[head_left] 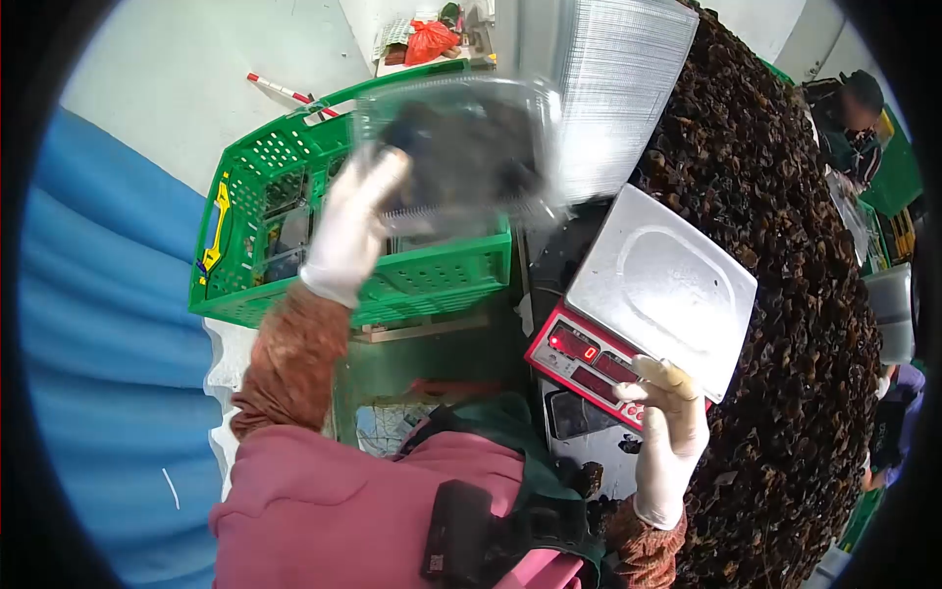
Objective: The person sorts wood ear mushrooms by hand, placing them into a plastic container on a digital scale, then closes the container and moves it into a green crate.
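My left hand (348, 231), in a white glove, grips a clear plastic box (461, 157) by its near left side. The box is blurred by motion and holds something dark. It is above the right part of a green crate (412, 270), in which other clear boxes (287, 236) stand. My right hand (670, 442), also gloved, is over the front edge of a red weighing scale (667, 294) with a bare metal plate. Its fingers are apart and loosely bent, with nothing in them; whether they touch the scale I cannot tell. The lit display reads 0.
A tall stack of clear trays (623, 88) stands behind the scale. A large heap of dark brown pieces (775, 255) fills the right side. A phone-like dark object (579, 414) lies before the scale. Another person (854, 128) is at the far right. Blue sheeting (108, 324) hangs at left.
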`<state>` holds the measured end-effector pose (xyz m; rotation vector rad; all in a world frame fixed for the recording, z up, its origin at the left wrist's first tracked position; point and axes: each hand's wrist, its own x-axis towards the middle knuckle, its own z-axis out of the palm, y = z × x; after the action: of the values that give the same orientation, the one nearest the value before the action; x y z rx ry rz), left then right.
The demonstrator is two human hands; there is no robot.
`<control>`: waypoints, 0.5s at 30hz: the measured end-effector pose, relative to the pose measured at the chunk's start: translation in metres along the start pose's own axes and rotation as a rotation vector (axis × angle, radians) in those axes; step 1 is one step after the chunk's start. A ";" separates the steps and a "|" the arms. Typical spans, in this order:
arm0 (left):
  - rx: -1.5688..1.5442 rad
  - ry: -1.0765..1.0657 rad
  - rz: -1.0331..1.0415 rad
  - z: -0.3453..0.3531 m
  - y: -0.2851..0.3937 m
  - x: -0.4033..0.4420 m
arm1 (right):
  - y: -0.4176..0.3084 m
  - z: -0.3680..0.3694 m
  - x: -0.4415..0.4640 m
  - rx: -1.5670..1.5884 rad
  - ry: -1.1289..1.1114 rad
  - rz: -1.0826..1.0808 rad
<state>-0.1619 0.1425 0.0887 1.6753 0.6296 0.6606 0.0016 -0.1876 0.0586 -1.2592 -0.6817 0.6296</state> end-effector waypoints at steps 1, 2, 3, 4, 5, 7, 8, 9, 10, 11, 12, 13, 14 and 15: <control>-0.049 0.089 -0.082 -0.019 0.004 0.001 | 0.001 -0.008 -0.003 -0.026 0.055 0.035; -0.097 0.161 -0.174 -0.036 0.003 0.001 | 0.004 -0.016 -0.006 -0.051 0.110 0.066; -0.144 0.217 -0.273 -0.051 0.000 0.001 | 0.010 -0.022 -0.010 -0.061 0.219 0.107; -0.191 0.248 -0.387 -0.063 -0.007 0.001 | 0.015 -0.027 -0.013 -0.111 0.344 0.175; -0.226 0.260 -0.500 -0.073 -0.018 0.002 | 0.018 -0.033 -0.017 -0.071 0.345 0.179; -0.219 0.145 -0.679 -0.091 -0.058 0.007 | 0.018 -0.031 -0.021 -0.042 0.385 0.204; -0.202 0.048 -0.756 -0.097 -0.075 0.011 | 0.018 -0.029 -0.022 -0.031 0.377 0.220; 0.304 -0.148 -0.828 -0.096 -0.078 0.014 | 0.019 -0.028 -0.023 -0.023 0.368 0.232; 0.873 -0.398 -0.670 -0.098 -0.110 0.025 | 0.019 -0.027 -0.024 -0.016 0.360 0.241; 1.029 -0.472 -0.624 -0.097 -0.123 0.037 | 0.021 -0.027 -0.025 -0.003 0.353 0.241; 1.189 -0.547 -0.569 -0.092 -0.125 0.047 | 0.023 -0.028 -0.028 0.023 0.343 0.213; 1.236 -0.568 -0.539 -0.090 -0.122 0.054 | 0.020 -0.027 -0.030 -0.016 0.356 0.223; 1.285 -0.589 -0.507 -0.089 -0.118 0.060 | 0.017 -0.027 -0.032 -0.053 0.372 0.233; 1.336 -0.614 -0.473 -0.087 -0.112 0.065 | 0.016 -0.029 -0.035 -0.055 0.381 0.241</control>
<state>-0.1852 0.2683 -0.0007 2.5843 1.0415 -0.8270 0.0003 -0.2289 0.0337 -1.4760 -0.2345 0.5475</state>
